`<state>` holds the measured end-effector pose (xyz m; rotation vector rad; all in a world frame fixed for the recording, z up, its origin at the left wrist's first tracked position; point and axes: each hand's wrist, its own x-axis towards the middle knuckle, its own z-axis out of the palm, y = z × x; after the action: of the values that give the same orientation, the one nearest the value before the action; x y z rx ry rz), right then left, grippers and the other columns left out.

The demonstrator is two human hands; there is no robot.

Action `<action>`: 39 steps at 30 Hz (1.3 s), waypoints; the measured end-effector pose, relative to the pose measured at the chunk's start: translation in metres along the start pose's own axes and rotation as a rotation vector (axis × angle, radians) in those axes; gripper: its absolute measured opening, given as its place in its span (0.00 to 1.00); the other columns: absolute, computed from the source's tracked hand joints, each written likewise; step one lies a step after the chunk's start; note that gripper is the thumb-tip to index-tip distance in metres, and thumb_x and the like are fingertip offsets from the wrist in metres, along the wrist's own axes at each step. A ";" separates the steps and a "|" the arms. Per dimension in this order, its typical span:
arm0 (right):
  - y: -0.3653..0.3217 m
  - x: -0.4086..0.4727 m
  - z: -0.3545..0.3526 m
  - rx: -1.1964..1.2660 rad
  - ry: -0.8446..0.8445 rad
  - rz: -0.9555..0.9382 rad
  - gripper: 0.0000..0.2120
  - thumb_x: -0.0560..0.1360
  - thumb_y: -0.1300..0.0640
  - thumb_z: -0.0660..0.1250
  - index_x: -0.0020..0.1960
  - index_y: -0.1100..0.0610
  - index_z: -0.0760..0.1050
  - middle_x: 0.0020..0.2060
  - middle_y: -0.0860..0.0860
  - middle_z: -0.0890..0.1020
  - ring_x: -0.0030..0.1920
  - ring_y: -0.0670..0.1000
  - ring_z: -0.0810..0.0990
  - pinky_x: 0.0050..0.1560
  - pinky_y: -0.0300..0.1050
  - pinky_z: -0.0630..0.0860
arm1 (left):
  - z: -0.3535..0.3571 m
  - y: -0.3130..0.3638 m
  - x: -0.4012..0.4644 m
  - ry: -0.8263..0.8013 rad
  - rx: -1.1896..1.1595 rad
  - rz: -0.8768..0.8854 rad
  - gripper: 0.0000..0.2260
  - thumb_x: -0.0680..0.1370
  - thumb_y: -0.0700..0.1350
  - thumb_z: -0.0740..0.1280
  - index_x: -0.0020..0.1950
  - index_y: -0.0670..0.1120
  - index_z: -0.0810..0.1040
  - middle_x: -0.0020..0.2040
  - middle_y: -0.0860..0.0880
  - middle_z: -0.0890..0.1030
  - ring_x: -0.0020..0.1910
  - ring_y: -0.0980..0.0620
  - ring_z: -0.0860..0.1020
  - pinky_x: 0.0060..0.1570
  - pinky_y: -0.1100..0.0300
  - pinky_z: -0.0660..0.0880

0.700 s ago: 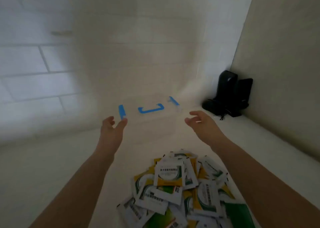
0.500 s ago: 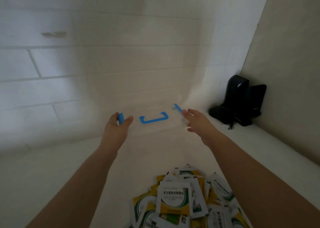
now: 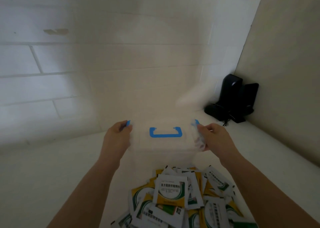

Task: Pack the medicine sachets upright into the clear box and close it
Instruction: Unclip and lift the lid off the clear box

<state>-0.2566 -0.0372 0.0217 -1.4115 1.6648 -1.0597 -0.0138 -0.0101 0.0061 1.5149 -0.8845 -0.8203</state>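
Note:
The clear box (image 3: 164, 145) stands on the white surface by the wall, its lid on, a blue handle (image 3: 165, 132) lying flat on top. My left hand (image 3: 117, 137) grips the box's left end at the blue latch (image 3: 128, 123). My right hand (image 3: 213, 138) grips the right end beside the other blue latch (image 3: 196, 122), fingers wrapped round the clear wall. A heap of medicine sachets (image 3: 183, 198), white, yellow and green, lies flat and jumbled on the surface in front of the box, between my forearms.
A black device (image 3: 232, 99) with a cord sits in the back right corner. A white tiled wall rises just behind the box and a beige wall closes the right side.
Both hands have gone forward from open and apart to the two ends of the box and closed on them. The view has tilted so the sachets sit lower in frame.

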 end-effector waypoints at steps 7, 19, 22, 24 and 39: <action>0.014 -0.004 0.005 0.117 -0.106 0.194 0.16 0.77 0.49 0.58 0.54 0.61 0.74 0.41 0.58 0.81 0.36 0.53 0.79 0.37 0.44 0.78 | -0.008 -0.012 -0.012 -0.047 -0.051 -0.092 0.09 0.79 0.43 0.60 0.55 0.46 0.77 0.55 0.45 0.75 0.50 0.48 0.75 0.53 0.54 0.70; -0.020 -0.019 -0.004 -0.145 0.108 -0.249 0.16 0.73 0.51 0.66 0.55 0.60 0.78 0.58 0.54 0.79 0.57 0.50 0.75 0.58 0.41 0.67 | -0.018 0.020 -0.033 -0.010 0.200 0.216 0.17 0.78 0.47 0.62 0.66 0.47 0.72 0.59 0.52 0.76 0.47 0.59 0.76 0.54 0.63 0.64; -0.033 -0.024 -0.012 0.069 0.117 -0.269 0.13 0.73 0.56 0.67 0.56 0.57 0.78 0.48 0.51 0.82 0.44 0.42 0.78 0.47 0.35 0.72 | -0.022 0.033 -0.036 0.010 0.019 0.285 0.15 0.77 0.44 0.63 0.64 0.47 0.73 0.51 0.54 0.80 0.52 0.60 0.77 0.51 0.71 0.69; -0.042 -0.027 -0.021 0.228 0.121 -0.309 0.11 0.72 0.59 0.68 0.54 0.54 0.78 0.43 0.49 0.83 0.38 0.39 0.78 0.40 0.34 0.73 | -0.023 0.044 -0.040 -0.011 -0.085 0.363 0.13 0.77 0.39 0.62 0.61 0.48 0.72 0.47 0.56 0.81 0.43 0.66 0.79 0.44 0.75 0.73; -0.011 -0.023 -0.079 0.819 -0.204 0.104 0.08 0.75 0.62 0.61 0.53 0.58 0.75 0.40 0.51 0.86 0.40 0.47 0.85 0.33 0.37 0.80 | -0.007 0.034 -0.053 -0.136 0.324 0.781 0.21 0.76 0.38 0.63 0.62 0.61 0.69 0.68 0.64 0.63 0.68 0.65 0.62 0.66 0.68 0.61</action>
<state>-0.3192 -0.0036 0.0650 -0.8406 0.9561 -1.2795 -0.0354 0.0376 0.0417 1.2218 -1.6256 -0.2068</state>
